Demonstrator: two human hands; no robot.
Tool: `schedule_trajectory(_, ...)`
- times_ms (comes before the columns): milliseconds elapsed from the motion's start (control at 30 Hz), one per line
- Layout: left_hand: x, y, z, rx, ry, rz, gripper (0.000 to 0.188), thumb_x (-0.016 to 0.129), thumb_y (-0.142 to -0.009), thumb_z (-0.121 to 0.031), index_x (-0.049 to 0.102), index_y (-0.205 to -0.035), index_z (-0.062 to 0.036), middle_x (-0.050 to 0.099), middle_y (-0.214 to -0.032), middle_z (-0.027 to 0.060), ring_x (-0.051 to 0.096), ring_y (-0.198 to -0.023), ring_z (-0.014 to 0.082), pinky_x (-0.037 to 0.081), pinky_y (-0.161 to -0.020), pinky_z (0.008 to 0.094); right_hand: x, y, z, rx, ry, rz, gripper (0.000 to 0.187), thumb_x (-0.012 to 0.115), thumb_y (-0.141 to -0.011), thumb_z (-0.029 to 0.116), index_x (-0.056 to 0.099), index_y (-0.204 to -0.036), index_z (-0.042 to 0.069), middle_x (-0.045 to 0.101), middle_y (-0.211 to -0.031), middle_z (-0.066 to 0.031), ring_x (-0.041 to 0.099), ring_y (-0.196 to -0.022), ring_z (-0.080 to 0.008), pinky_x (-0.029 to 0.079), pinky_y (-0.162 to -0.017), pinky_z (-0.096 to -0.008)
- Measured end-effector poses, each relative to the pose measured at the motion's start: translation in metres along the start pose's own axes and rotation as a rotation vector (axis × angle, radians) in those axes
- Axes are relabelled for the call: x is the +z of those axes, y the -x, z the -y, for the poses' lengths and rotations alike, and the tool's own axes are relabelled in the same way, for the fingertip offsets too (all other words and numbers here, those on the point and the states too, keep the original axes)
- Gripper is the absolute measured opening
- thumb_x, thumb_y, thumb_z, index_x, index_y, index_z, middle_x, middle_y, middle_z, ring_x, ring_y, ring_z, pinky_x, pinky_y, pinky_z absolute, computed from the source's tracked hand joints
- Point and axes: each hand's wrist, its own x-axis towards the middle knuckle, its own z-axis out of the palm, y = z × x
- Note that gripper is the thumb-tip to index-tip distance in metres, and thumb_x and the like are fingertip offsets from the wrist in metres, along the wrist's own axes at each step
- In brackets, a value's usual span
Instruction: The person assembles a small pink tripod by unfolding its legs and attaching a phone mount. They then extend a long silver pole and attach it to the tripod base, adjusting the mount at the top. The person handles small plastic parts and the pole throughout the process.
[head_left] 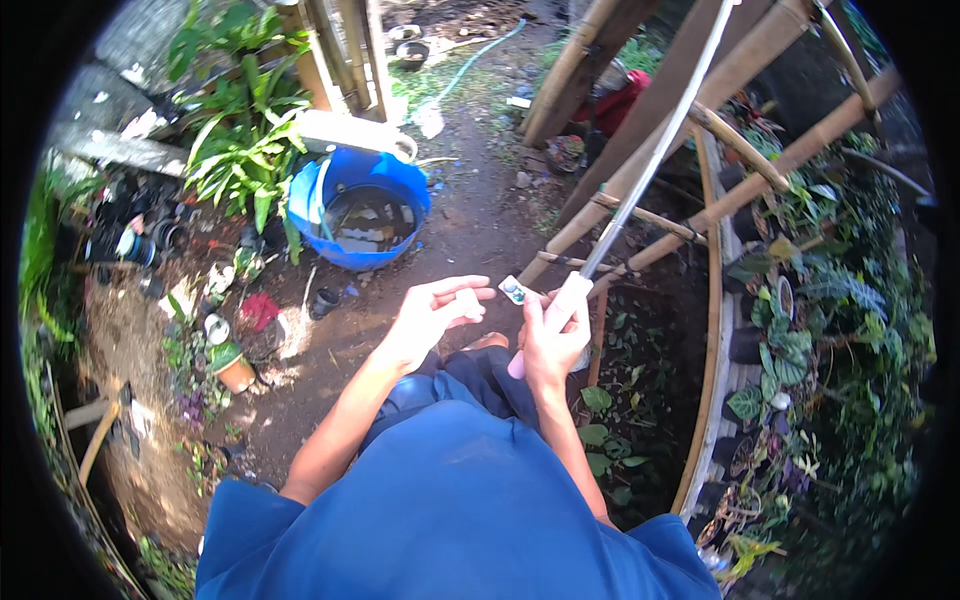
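My right hand [555,340] is wrapped round the pale pink handle of a silver telescopic pole [652,165]. The pole slants up to the right and runs out of the top of the view. By the thumb and fingertips of that hand is a small, white-edged, patterned packet or label [513,290]. My left hand [420,325] is just left of it, fingers bent and pointing toward the packet. A pale patch shows between the left fingers; whether it is a small piece in their hold is hard to make out. The two hands are apart.
Ahead to the left stands a blue tub [365,250] with dark water and debris in it. A bamboo frame [690,230] leans on the right, beside potted plants [785,350]. An orange pot [235,372] sits at left, and a hose [470,65] lies on the ground farther off.
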Motion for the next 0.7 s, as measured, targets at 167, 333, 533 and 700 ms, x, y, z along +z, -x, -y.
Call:
schedule_trajectory(167, 0.009, -0.019, 0.016, -0.038, -0.019, 0.077, 0.04, 0.058, -0.098, -0.005, 0.057, -0.136, 0.0068, 0.07, -0.12, 0.0167, 0.069, -0.095, 0.0144, 0.058, -0.09, 0.0294, -0.061, 0.021, -0.006, 0.147, -0.083, -0.257, 0.028, 0.076, -0.089, 0.002, 0.052, -0.105, 0.005, 0.061, -0.074, -0.0018, 0.053, -0.047, -0.0064, 0.04, -0.039, -0.0229)
schedule_trajectory(333, 0.02, -0.04, 0.039, -0.189, -0.119, 0.228, 0.041, 0.058, -0.096, -0.001, 0.056, -0.136, 0.0083, 0.068, -0.121, 0.0201, 0.068, -0.091, 0.0147, 0.057, -0.09, 0.0283, -0.14, 0.068, -0.011, 0.181, 0.021, -0.594, 0.032, 0.077, -0.089, 0.008, 0.052, -0.108, 0.004, 0.063, -0.075, -0.002, 0.052, -0.047, -0.0061, 0.04, -0.039, -0.0229)
schedule_trajectory(533, 0.055, -0.056, 0.062, -0.312, -0.241, 0.342, 0.04, 0.053, -0.096, 0.003, 0.057, -0.136, 0.0064, 0.068, -0.124, 0.0194, 0.068, -0.091, 0.016, 0.058, -0.088, 0.0288, -0.241, 0.132, -0.019, 0.249, -0.015, -0.955, 0.03, 0.077, -0.089, 0.011, 0.055, -0.106, 0.002, 0.069, -0.076, -0.0052, 0.056, -0.049, -0.0071, 0.043, -0.04, -0.0249)
schedule_trajectory(700, 0.111, -0.051, 0.08, -0.309, -0.244, 0.42, 0.04, 0.054, -0.096, 0.002, 0.057, -0.136, 0.0073, 0.068, -0.122, 0.0191, 0.069, -0.091, 0.0158, 0.057, -0.092, 0.0307, -0.349, 0.15, -0.046, 0.249, 0.262, -1.233, 0.029, 0.079, -0.086, 0.014, 0.057, -0.099, 0.002, 0.07, -0.076, -0.0064, 0.065, -0.06, -0.0146, 0.052, -0.057, -0.0329)
